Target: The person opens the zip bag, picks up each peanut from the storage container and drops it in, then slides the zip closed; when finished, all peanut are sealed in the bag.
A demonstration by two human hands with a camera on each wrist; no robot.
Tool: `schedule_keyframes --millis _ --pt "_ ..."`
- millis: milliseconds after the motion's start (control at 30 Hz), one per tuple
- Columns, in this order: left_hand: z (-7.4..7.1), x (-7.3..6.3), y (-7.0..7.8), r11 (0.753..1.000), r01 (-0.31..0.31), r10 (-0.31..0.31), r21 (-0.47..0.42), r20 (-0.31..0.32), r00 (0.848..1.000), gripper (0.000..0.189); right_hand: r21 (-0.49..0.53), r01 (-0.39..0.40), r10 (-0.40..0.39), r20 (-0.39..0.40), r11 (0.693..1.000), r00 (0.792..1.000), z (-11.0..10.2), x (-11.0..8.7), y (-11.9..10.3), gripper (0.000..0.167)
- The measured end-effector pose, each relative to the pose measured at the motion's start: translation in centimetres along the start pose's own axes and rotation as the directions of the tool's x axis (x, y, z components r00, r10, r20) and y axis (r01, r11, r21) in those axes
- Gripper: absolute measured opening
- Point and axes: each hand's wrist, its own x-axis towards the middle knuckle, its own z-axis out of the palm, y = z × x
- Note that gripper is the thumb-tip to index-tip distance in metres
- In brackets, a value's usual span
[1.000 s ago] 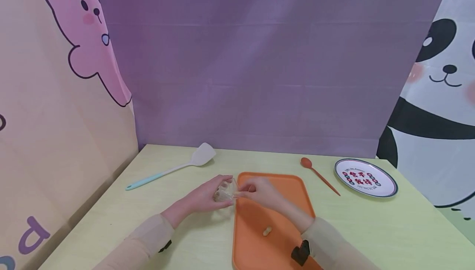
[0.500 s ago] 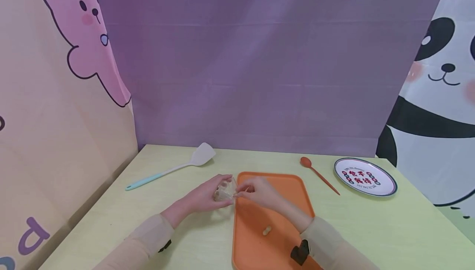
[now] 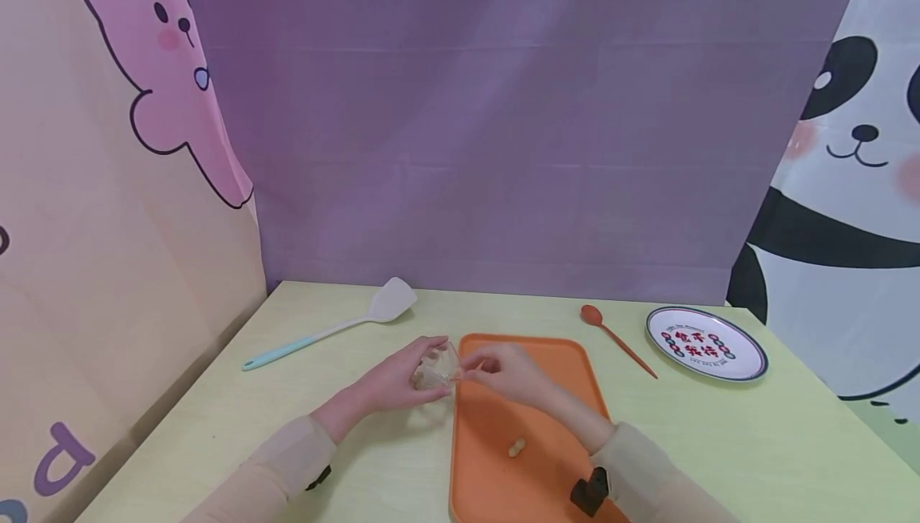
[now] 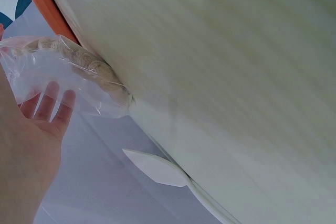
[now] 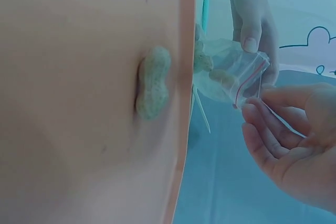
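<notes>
My left hand [image 3: 394, 378] holds a clear zip-top bag [image 3: 434, 370], thumb on one side and fingers on the other. Several peanuts in their shells [image 4: 92, 69] lie inside it, as the left wrist view shows. At the bag's mouth, by its red zip line, the right hand [image 5: 304, 135] pinches the edge between thumb and fingertips. Both hands are over the left edge of an orange tray [image 3: 489, 491]. One unshelled peanut [image 5: 154, 83] lies alone on that tray, below the right hand.
Behind the left hand lies a white spatula with a light blue handle [image 3: 338, 333]. A red-orange spoon [image 3: 611, 335] and a white plate with red lettering [image 3: 679, 367] are on the table's right. A purple cloth [image 3: 496, 132] hangs along the back edge.
The right hand shifts a little to the right, its fingers still at the bag's mouth. The left hand and the peanut on the tray stay where they were.
</notes>
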Motion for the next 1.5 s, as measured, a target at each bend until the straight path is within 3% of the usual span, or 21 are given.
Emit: schedule_keyframes --millis 333,733,867,1067,1500 --pt "-0.1 0.0 0.2 1.0 -0.008 0.008 0.011 -0.031 0.999 0.076 -0.032 -0.002 0.003 0.009 0.999 1.0 -1.2 -2.0 0.3 0.012" --pt "-0.1 0.2 0.0 0.999 -0.017 0.021 0.046 -0.092 0.996 0.07 -0.004 -0.074 0.074 0.143 0.997 0.987 -2.3 -4.1 1.1 0.017" --pt "0.0 0.2 0.0 0.999 -0.012 0.015 0.036 -0.081 0.997 0.074 -0.001 -0.097 0.095 0.21 0.995 0.973 -2.5 -4.6 1.4 0.021" --pt "0.0 0.1 0.0 1.0 -0.006 0.008 0.027 -0.076 0.997 0.078 0.038 -0.143 0.123 0.33 0.989 0.936 -2.6 -5.0 1.7 0.023" --pt "0.2 0.3 -0.1 1.0 -0.007 0.007 -0.006 -0.046 0.999 0.083 0.012 -0.174 0.155 0.39 0.985 0.908 -2.4 -5.2 2.1 0.015"
